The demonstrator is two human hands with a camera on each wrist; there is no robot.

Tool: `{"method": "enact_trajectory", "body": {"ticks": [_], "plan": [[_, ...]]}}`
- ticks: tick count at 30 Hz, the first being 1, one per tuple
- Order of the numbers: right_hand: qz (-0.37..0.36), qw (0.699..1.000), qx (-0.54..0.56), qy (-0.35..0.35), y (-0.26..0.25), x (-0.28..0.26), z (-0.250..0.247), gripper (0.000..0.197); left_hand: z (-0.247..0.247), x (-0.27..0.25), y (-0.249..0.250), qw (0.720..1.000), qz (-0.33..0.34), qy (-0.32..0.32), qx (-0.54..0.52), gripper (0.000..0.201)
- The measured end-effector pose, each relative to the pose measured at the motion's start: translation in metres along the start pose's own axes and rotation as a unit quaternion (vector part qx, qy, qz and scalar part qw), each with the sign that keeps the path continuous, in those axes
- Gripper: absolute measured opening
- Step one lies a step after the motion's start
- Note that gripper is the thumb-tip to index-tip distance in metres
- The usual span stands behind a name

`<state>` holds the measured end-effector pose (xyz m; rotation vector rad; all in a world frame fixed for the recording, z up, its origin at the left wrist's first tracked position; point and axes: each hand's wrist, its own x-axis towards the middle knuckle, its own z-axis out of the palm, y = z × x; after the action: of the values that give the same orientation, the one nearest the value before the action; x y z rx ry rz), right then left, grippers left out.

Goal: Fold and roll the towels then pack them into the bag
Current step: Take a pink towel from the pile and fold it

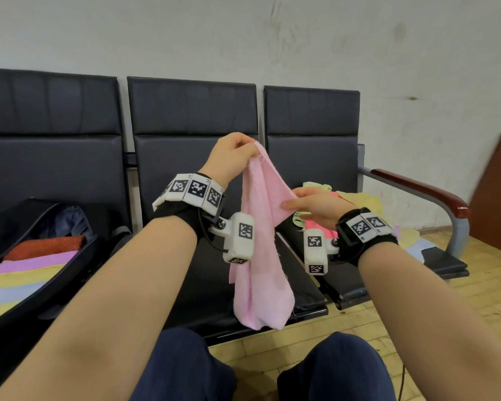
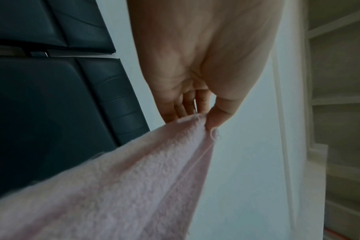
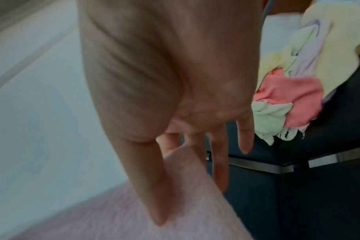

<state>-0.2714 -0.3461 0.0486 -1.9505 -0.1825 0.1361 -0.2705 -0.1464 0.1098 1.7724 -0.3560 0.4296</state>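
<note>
A pink towel hangs in the air over the middle bench seat. My left hand pinches its top corner between thumb and fingers; the left wrist view shows that hand on the towel. Lower and to the right, my right hand pinches the towel's side edge. In the right wrist view its thumb lies over the towel, the index finger sits behind it, and the other fingers stay straight. An open black bag on the left seat holds folded towels in orange, purple, yellow and blue.
A heap of loose towels, also in the right wrist view, lies on the right seat. Beyond it curves a metal armrest with a wooden top. A brown board leans against the wall. My knees are at the bottom, over the wooden floor.
</note>
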Motion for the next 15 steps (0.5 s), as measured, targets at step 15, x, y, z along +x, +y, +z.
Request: {"method": "enact_trajectory", "body": {"ticks": [15], "plan": [[-0.209, 0.943, 0.164, 0.203, -0.057, -0.010, -0.012, 0.015, -0.023, 0.006, -0.003, 0.985, -0.004, 0.167, -0.033, 0.022]]}}
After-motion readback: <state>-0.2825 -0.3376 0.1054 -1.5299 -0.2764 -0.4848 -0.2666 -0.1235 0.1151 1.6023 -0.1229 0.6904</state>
